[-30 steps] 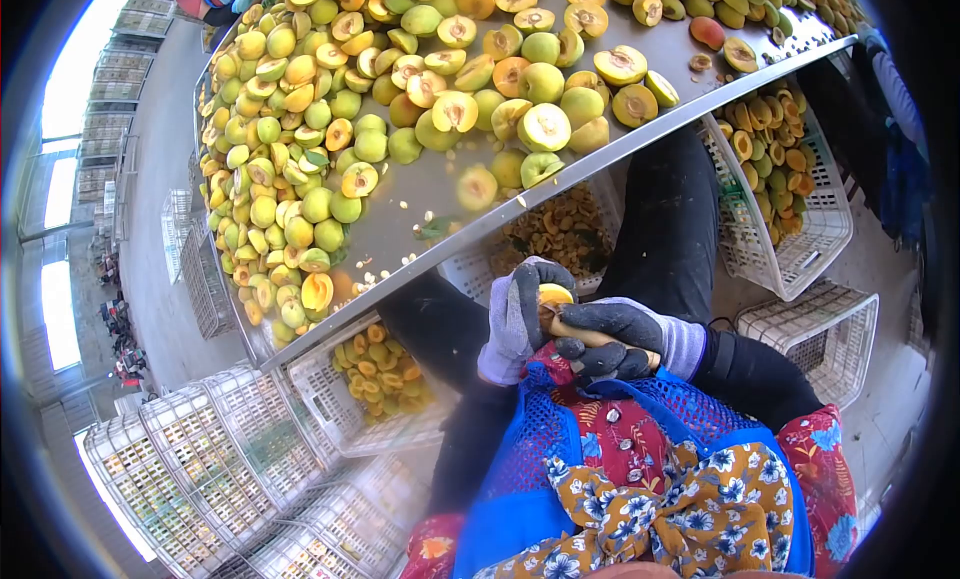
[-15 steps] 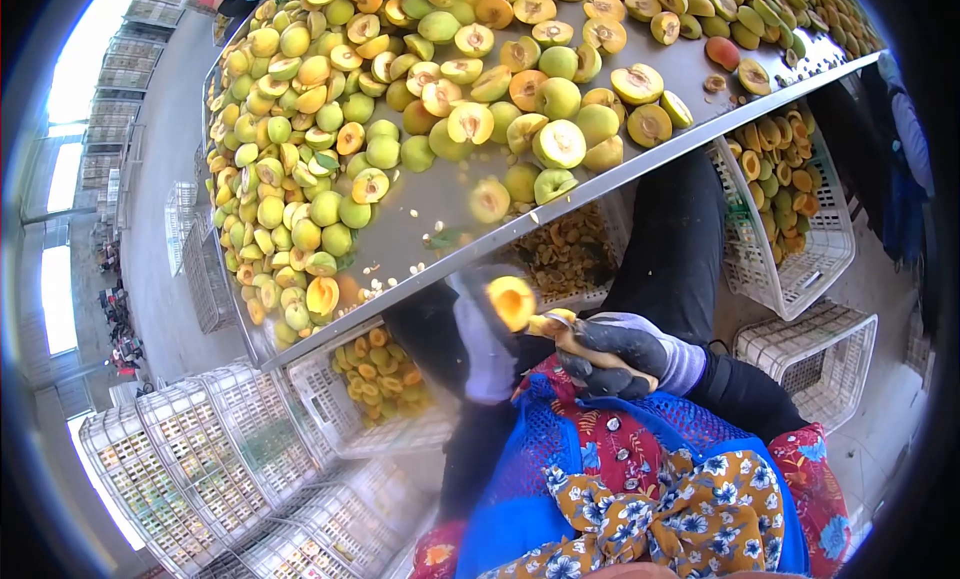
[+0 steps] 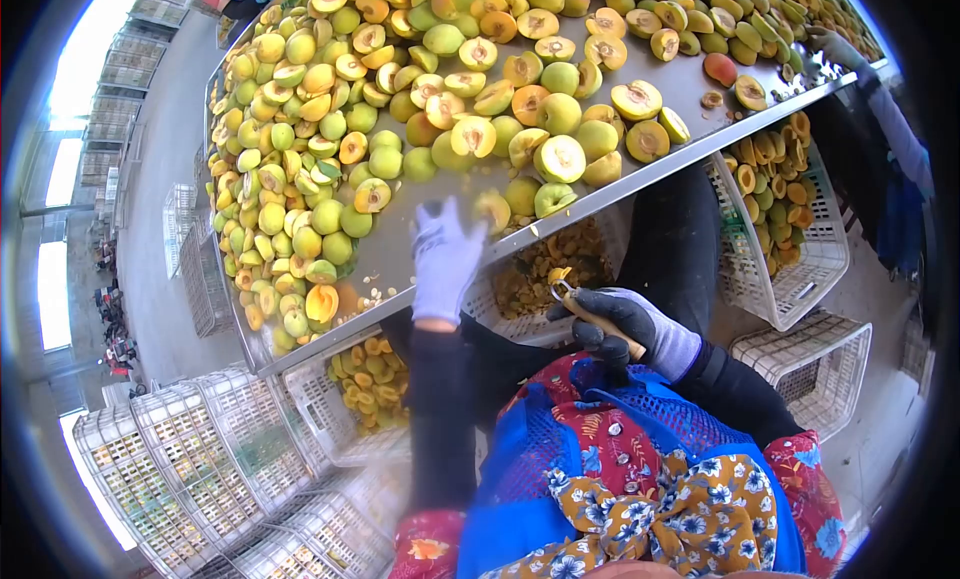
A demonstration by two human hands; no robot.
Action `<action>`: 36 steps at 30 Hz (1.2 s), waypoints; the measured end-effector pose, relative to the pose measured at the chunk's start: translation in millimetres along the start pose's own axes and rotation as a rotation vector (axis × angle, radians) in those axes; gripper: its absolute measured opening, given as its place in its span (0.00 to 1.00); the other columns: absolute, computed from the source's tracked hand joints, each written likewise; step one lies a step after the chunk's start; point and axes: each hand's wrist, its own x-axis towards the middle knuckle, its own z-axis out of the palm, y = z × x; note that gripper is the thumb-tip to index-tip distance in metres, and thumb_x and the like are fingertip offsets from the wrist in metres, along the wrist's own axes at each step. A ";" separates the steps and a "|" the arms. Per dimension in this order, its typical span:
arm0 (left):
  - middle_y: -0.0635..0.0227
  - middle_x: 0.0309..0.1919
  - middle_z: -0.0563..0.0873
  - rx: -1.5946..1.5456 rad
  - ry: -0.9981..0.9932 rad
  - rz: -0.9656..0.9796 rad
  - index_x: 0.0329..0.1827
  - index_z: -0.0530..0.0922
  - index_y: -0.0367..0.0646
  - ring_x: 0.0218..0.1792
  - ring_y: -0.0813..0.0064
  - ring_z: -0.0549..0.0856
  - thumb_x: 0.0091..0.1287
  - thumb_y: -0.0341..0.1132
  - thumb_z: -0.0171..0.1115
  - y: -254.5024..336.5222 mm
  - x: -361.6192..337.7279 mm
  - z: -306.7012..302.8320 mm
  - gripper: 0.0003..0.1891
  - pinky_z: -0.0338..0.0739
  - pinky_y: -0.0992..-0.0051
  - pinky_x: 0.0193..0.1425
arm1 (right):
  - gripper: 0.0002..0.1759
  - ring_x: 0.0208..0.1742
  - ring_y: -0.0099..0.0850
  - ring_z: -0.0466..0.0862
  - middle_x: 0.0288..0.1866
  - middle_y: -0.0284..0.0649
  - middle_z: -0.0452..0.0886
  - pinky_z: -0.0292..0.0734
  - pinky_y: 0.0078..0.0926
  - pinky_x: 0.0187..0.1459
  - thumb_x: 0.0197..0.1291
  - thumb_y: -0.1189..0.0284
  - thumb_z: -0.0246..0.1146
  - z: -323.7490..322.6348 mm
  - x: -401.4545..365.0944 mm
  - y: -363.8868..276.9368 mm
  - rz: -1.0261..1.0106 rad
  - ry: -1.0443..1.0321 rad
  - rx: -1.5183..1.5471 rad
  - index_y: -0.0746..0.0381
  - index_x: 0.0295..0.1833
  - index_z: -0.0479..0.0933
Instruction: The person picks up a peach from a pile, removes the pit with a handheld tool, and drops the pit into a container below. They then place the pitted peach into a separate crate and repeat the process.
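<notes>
My left hand, in a pale glove, reaches over the front edge of the metal table with its fingers spread and nothing held. Just right of its fingertips lies a blurred fruit half. My right hand, in a glove with dark fingers, is closed around a pitting tool with a wooden handle and a looped metal head. A scrap of orange flesh shows at the loop. Yellow-green stone fruit, many halved with the stone showing, is heaped on the table.
Below the table edge, a crate contains scraps. Crates of pitted halves stand at left and right. An upturned crate and stacked crates stand nearby. A co-worker's gloved hand reaches over the table's right end.
My left hand has moved up and forward from my lap to the table, and the hollowed fruit half is no longer in it. The right hand still holds the tool. A co-worker's hand has appeared.
</notes>
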 end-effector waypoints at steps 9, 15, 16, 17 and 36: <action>0.64 0.45 0.82 -1.341 0.017 -0.251 0.59 0.73 0.40 0.39 0.75 0.83 0.65 0.29 0.65 33.7 -18.0 -18.9 0.20 0.82 0.78 0.36 | 0.20 0.23 0.14 0.74 0.27 0.28 0.76 0.66 0.17 0.23 0.76 0.55 0.54 50.2 -30.1 -8.1 -0.308 0.217 -0.615 0.61 0.55 0.73; 0.63 0.45 0.82 -1.754 -0.355 -0.460 0.60 0.71 0.43 0.40 0.73 0.84 0.74 0.42 0.56 40.0 -58.4 -42.3 0.17 0.82 0.76 0.40 | 0.18 0.29 0.53 0.83 0.27 0.54 0.79 0.75 0.47 0.28 0.69 0.67 0.60 41.6 -6.0 6.0 -0.816 0.350 -1.616 0.71 0.53 0.68; 0.63 0.45 0.82 -1.697 -0.307 -0.435 0.60 0.71 0.43 0.40 0.72 0.85 0.76 0.44 0.54 44.5 -66.5 -37.3 0.17 0.83 0.74 0.43 | 0.18 0.28 0.52 0.83 0.26 0.54 0.79 0.75 0.47 0.27 0.69 0.67 0.60 48.1 -6.6 5.0 -0.849 0.350 -1.667 0.71 0.53 0.68; 0.62 0.44 0.83 -1.684 -0.280 -0.440 0.60 0.71 0.42 0.41 0.72 0.85 0.77 0.47 0.51 53.9 -68.7 -39.5 0.19 0.83 0.74 0.45 | 0.18 0.27 0.52 0.83 0.25 0.53 0.79 0.75 0.47 0.26 0.69 0.67 0.60 54.0 -7.5 3.4 -0.882 0.349 -1.717 0.72 0.52 0.68; 0.56 0.51 0.83 -1.901 -0.241 -0.589 0.62 0.72 0.37 0.51 0.67 0.83 0.80 0.51 0.46 91.2 -89.7 -47.6 0.24 0.80 0.67 0.59 | 0.16 0.22 0.49 0.82 0.21 0.50 0.78 0.74 0.44 0.22 0.69 0.66 0.59 52.1 -13.5 9.8 -0.807 0.357 -1.700 0.68 0.45 0.66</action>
